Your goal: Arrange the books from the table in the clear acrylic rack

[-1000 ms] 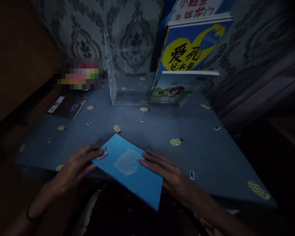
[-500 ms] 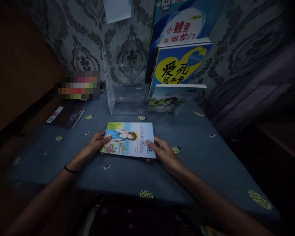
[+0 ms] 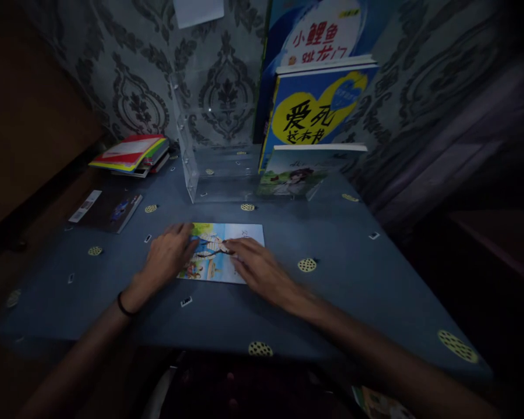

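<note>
A thin paperback book (image 3: 213, 271) with a drawn figure in blue on a sky-blue cover lies flat on the table, its cover facing up. Over its left edge rests my left hand (image 3: 169, 256), fingers and thumb apart, a black band around the wrist. My right hand (image 3: 262, 269) reaches across the right half of the cover with its fingers stretched out, hiding most of the title. The hand is slightly blurred, so I cannot tell how firmly it touches the cover. Neither hand grips the book.
Behind the book, a clear acrylic stand (image 3: 187, 157) holds a green-covered book (image 3: 292, 174), a blue and yellow book (image 3: 305, 110) and a taller blue one (image 3: 283, 35). On the left lie a dark book (image 3: 107, 210) and a book stack (image 3: 133, 154). A patterned tablecloth (image 3: 332, 314) covers the table.
The book was held by both side edges; now it lies flat and neither hand grips it. My right hand has slid left over the cover. The view has shifted slightly.
</note>
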`<state>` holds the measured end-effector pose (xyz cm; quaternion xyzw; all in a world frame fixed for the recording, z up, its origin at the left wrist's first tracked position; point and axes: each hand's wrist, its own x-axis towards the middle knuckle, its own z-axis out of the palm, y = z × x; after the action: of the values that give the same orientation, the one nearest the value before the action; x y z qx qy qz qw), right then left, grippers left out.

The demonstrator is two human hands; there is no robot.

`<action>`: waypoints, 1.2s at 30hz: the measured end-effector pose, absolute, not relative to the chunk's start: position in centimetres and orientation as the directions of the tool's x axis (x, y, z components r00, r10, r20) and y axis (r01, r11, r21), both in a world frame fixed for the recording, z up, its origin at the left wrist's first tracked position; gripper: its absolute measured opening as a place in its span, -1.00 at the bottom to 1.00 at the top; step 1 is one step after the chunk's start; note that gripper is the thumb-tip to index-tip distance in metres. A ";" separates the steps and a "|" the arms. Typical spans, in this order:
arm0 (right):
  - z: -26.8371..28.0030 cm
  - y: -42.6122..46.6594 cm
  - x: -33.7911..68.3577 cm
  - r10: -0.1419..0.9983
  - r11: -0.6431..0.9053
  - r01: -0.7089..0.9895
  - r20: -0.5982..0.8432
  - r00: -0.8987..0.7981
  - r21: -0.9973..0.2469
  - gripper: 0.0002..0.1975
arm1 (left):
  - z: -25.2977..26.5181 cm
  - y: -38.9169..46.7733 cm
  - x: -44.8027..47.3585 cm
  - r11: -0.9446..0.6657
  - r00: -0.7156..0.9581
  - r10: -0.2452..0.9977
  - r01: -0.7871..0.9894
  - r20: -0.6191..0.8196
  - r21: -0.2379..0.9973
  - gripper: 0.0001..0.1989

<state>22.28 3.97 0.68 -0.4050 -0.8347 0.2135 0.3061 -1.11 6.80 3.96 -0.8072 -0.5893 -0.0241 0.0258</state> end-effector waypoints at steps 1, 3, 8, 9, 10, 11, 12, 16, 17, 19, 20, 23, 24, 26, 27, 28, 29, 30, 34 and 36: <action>0.5 4.1 21.2 0.785 0.605 0.543 0.318 -0.532 -0.583 -0.59 | 3.5 7.3 -0.7 -0.382 0.380 0.919 0.924 0.110 -0.004 -0.68; 0.1 4.5 19.4 0.758 0.625 0.560 0.252 -0.601 -0.544 -0.49 | 2.5 8.4 -0.3 -0.522 0.514 0.842 0.853 0.162 0.010 -0.66; -1.3 5.5 18.9 0.802 0.581 0.693 0.159 -0.575 -0.426 -0.38 | 0.6 10.4 -0.8 -0.610 0.604 0.786 0.793 0.131 0.001 -0.67; -1.5 5.6 19.5 0.818 0.564 0.718 0.157 -0.553 -0.407 -0.37 | 0.6 10.5 -0.9 -0.597 0.592 0.795 0.802 0.130 -0.002 -0.67; -1.7 5.7 20.3 0.837 0.539 0.744 0.152 -0.525 -0.396 -0.36 | 0.6 10.5 -1.0 -0.581 0.577 0.806 0.814 0.132 -0.004 -0.67; -1.8 5.7 21.3 0.857 0.508 0.768 0.144 -0.494 -0.390 -0.35 | 0.6 10.4 -1.1 -0.568 0.564 0.815 0.823 0.131 -0.005 -0.67; -1.9 5.6 22.4 0.875 0.478 0.788 0.136 -0.464 -0.387 -0.32 | 0.6 10.3 -1.2 -0.558 0.554 0.823 0.830 0.127 -0.007 -0.67; -1.9 4.2 26.7 0.859 0.505 0.775 0.138 -0.493 -0.380 -0.21 | 0.6 9.6 -0.9 -0.526 0.526 0.842 0.850 0.123 -0.029 -0.67; -1.9 3.7 27.5 0.842 0.533 0.757 0.143 -0.521 -0.377 -0.20 | 0.6 9.4 -0.8 -0.522 0.522 0.843 0.852 0.125 -0.042 -0.67; -1.8 2.8 28.8 0.817 0.570 0.739 0.154 -0.555 -0.360 -0.22 | 0.9 8.8 -0.6 -0.509 0.517 0.847 0.856 0.124 -0.090 -0.67; -1.8 2.5 29.2 0.811 0.580 0.739 0.162 -0.562 -0.343 -0.25 | 1.2 8.4 -0.5 -0.502 0.515 0.850 0.856 0.116 -0.124 -0.67; -1.4 2.4 29.9 0.792 0.610 0.746 0.189 -0.580 -0.266 -0.41 | 2.3 6.5 -0.6 -0.468 0.495 0.866 0.853 0.075 -0.230 -0.66; -1.2 2.7 29.9 0.788 0.616 0.750 0.203 -0.582 -0.242 -0.49 | 2.7 5.7 -0.8 -0.453 0.479 0.876 0.856 0.054 -0.251 -0.65; -1.0 3.8 29.7 0.794 0.603 0.771 0.240 -0.558 -0.205 -0.64 | 3.2 3.9 -1.1 -0.424 0.436 0.900 0.874 0.000 -0.236 -0.67; -1.0 4.5 29.5 0.804 0.586 0.787 0.260 -0.535 -0.194 -0.68 | 3.3 2.9 -1.2 -0.421 0.423 0.905 0.886 -0.031 -0.192 -0.69; -1.0 5.3 29.2 0.814 0.567 0.802 0.277 -0.511 -0.189 -0.71 | 3.3 2.0 -1.3 -0.432 0.428 0.902 0.893 -0.064 -0.124 -0.72; -1.0 6.0 28.9 0.823 0.551 0.813 0.288 -0.490 -0.188 -0.71 | 3.3 1.2 -1.4 -0.454 0.449 0.889 0.890 -0.092 -0.042 -0.73; -1.0 6.7 28.6 0.827 0.541 0.819 0.296 -0.478 -0.190 -0.70 | 3.2 0.5 -1.3 -0.478 0.480 0.870 0.877 -0.110 0.042 -0.75; -1.0 8.3 27.2 0.831 0.539 0.817 0.289 -0.476 -0.205 -0.67 | 3.3 0.2 -0.6 -0.513 0.533 0.843 0.838 -0.074 0.189 -0.75; -0.9 8.1 26.1 0.835 0.537 0.814 0.277 -0.476 -0.220 -0.66 | 3.3 1.7 -0.4 -0.501 0.504 0.864 0.855 0.013 0.133 -0.74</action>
<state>26.07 8.12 -0.92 -0.4803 -0.8584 0.0290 0.1776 -0.41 1.67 3.33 -0.8654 -0.4966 -0.0388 -0.0547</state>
